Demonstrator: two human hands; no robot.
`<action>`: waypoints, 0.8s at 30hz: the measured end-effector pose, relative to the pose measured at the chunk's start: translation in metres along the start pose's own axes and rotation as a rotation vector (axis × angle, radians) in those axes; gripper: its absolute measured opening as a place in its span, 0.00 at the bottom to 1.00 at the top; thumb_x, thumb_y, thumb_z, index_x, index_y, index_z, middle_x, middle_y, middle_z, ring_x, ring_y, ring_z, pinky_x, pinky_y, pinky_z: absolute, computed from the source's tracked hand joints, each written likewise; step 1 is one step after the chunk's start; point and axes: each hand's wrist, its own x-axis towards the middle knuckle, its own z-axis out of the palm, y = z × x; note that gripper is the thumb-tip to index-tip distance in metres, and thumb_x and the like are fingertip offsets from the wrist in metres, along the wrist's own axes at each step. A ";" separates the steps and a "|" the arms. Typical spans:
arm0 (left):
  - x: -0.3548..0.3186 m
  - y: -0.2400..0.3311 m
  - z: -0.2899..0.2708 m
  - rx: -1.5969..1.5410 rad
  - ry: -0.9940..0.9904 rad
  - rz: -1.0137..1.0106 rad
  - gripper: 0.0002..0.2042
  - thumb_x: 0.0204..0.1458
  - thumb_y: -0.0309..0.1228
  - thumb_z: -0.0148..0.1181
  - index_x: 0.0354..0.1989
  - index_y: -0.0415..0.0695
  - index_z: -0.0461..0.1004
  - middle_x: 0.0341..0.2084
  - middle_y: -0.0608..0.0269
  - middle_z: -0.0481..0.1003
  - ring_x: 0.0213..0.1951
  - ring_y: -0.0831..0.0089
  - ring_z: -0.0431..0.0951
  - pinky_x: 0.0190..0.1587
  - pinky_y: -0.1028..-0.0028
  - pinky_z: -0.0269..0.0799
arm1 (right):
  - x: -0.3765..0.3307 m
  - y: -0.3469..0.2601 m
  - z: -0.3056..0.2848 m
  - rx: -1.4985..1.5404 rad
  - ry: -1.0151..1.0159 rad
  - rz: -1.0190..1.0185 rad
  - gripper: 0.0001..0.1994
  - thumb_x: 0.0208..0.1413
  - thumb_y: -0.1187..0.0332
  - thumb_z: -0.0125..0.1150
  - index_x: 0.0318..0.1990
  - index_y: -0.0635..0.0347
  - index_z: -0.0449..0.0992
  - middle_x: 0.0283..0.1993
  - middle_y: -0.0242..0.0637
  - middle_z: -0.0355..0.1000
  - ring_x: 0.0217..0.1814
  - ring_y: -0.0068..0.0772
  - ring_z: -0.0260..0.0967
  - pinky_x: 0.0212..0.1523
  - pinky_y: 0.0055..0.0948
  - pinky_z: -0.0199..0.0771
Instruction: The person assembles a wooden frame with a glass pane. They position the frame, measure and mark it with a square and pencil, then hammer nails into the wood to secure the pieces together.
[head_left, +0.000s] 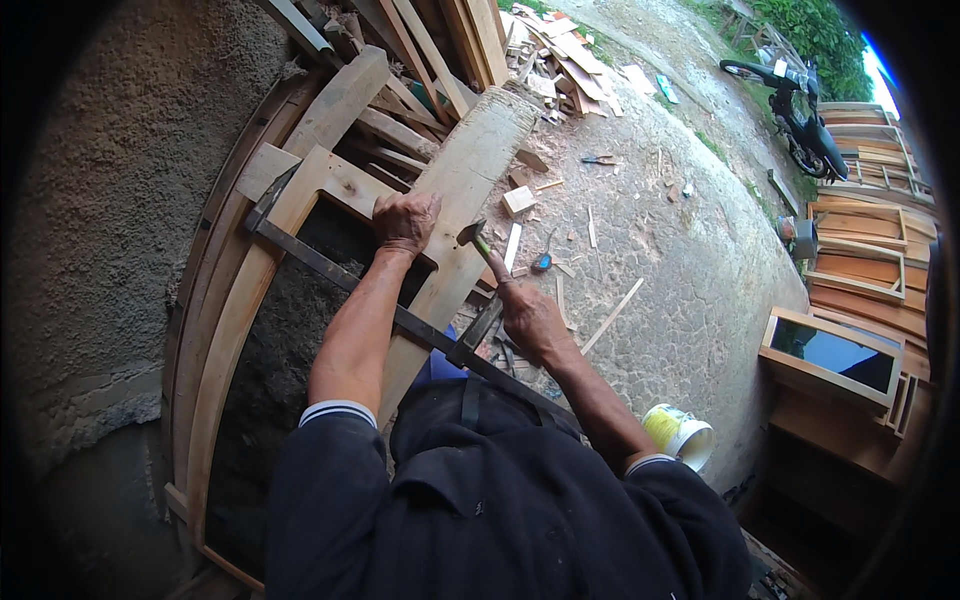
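Observation:
My left hand [407,222] is closed in a fist over the top rail of a wooden frame [232,350]; whatever its fingers hold is hidden. My right hand [537,320] grips a small hammer [476,238], its head close to the edge of a thick wooden board [480,150] and a little right of my left fist. A long metal bar clamp [335,272] lies slantwise across the frame, with one jaw at the far-left corner and the other below my right hand. Dark space shows inside the frame.
A rough wall [110,200] rises on the left. Wood scraps [565,60] and a screwdriver-like blue tool [542,263] lie on the concrete floor [660,260]. A yellow-and-white bucket [680,437] sits at right, near stacked wooden frames [855,240]. A motorcycle [800,120] stands farther off.

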 end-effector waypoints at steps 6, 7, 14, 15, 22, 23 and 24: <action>0.003 0.000 -0.001 -0.003 0.009 0.001 0.15 0.55 0.45 0.64 0.20 0.52 0.79 0.21 0.63 0.79 0.27 0.58 0.80 0.36 0.59 0.70 | -0.007 0.002 0.003 0.015 0.251 -0.167 0.38 0.62 0.74 0.50 0.79 0.37 0.48 0.29 0.49 0.67 0.23 0.55 0.69 0.29 0.51 0.73; 0.002 -0.001 -0.001 0.002 0.022 0.008 0.15 0.55 0.45 0.64 0.20 0.52 0.79 0.21 0.63 0.79 0.27 0.58 0.80 0.36 0.59 0.70 | -0.005 0.002 0.003 0.018 0.270 -0.177 0.38 0.62 0.74 0.50 0.79 0.37 0.48 0.29 0.50 0.67 0.24 0.55 0.70 0.29 0.51 0.73; 0.004 0.000 -0.004 0.050 -0.007 0.017 0.15 0.56 0.45 0.63 0.21 0.52 0.79 0.21 0.64 0.79 0.27 0.58 0.80 0.36 0.58 0.71 | 0.001 0.002 0.004 -0.010 0.188 -0.122 0.39 0.61 0.73 0.52 0.79 0.37 0.47 0.32 0.50 0.70 0.28 0.54 0.74 0.26 0.52 0.73; 0.002 0.001 -0.005 0.035 -0.012 0.016 0.15 0.56 0.45 0.63 0.21 0.52 0.79 0.21 0.64 0.79 0.27 0.58 0.80 0.36 0.58 0.71 | 0.000 0.001 0.006 0.021 0.278 -0.186 0.39 0.61 0.73 0.52 0.79 0.38 0.47 0.32 0.50 0.71 0.27 0.54 0.74 0.27 0.52 0.73; -0.009 0.003 -0.011 0.064 -0.059 -0.005 0.15 0.57 0.45 0.62 0.21 0.53 0.79 0.22 0.64 0.80 0.28 0.59 0.80 0.37 0.58 0.70 | -0.013 -0.005 0.005 -0.023 0.024 -0.026 0.37 0.61 0.78 0.52 0.78 0.45 0.51 0.31 0.50 0.71 0.31 0.52 0.74 0.30 0.49 0.72; -0.009 0.003 -0.011 0.046 -0.050 0.004 0.15 0.57 0.45 0.62 0.21 0.53 0.79 0.22 0.65 0.80 0.28 0.59 0.80 0.37 0.59 0.70 | -0.016 -0.006 0.003 0.000 0.105 -0.075 0.37 0.61 0.78 0.51 0.78 0.45 0.51 0.31 0.50 0.71 0.31 0.52 0.74 0.30 0.49 0.72; -0.010 0.003 -0.010 0.013 -0.007 0.025 0.15 0.57 0.45 0.62 0.21 0.53 0.79 0.22 0.65 0.80 0.28 0.59 0.80 0.37 0.59 0.70 | -0.018 -0.007 0.002 0.010 0.206 -0.125 0.37 0.60 0.78 0.51 0.78 0.45 0.51 0.31 0.51 0.72 0.31 0.52 0.74 0.30 0.50 0.71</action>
